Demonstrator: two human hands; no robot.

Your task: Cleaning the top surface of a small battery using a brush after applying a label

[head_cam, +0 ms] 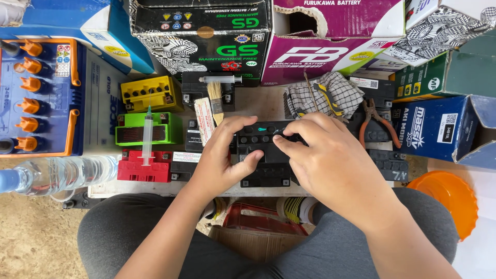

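**Head view: both hands on small black battery**

Black battery [263,155] at centre of low bench. Gripped at its left side by left hand [222,157], fingers curled, thumb on front face. Right hand [323,155] laid over its right top, fingertips pressing the cap row. Left of battery: paintbrush [215,101], syringe [147,135] across green battery [168,129] and red battery [129,168]. Right of battery: orange-handled pliers [376,121]. Behind it: checked cloth [341,90].

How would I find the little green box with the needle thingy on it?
Start at the big blue battery with orange caps on the far left. Just right of it three small batteries stack up: yellow, green, red. Yours is the middle green one, the only bright green block, with a syringe lying across it.
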